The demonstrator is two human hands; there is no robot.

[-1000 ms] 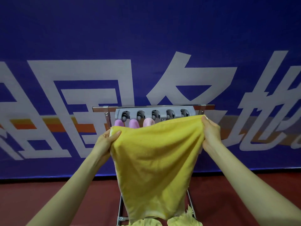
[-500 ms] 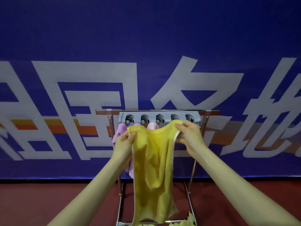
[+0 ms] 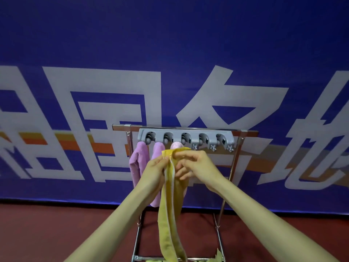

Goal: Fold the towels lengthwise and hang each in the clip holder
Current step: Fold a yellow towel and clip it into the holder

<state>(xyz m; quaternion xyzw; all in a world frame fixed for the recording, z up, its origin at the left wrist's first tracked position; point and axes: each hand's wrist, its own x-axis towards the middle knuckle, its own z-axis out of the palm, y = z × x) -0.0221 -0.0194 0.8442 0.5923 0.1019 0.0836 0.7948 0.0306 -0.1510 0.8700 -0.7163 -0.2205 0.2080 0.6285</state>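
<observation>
A yellow towel (image 3: pixel 171 214) hangs as a narrow folded strip in front of me. My left hand (image 3: pixel 154 171) and my right hand (image 3: pixel 194 167) both pinch its top end, close together, just below the grey clip holder (image 3: pixel 186 138). The holder is fixed to a metal rack (image 3: pixel 234 167) and has several clips. Three pink towels (image 3: pixel 139 161) hang from its left three clips; the third is mostly hidden behind the yellow towel and my hands. The two right clips hold nothing.
A blue banner wall (image 3: pixel 170 53) with large white characters stands right behind the rack. The floor (image 3: pixel 56 233) is dark red. More yellow-green cloth (image 3: pixel 217 257) lies at the rack's foot by the bottom edge of view.
My hands came together, bringing the two top corners of the yellow towel to meet, so the spread towel became a narrow strip. The view shifted slightly downward.
</observation>
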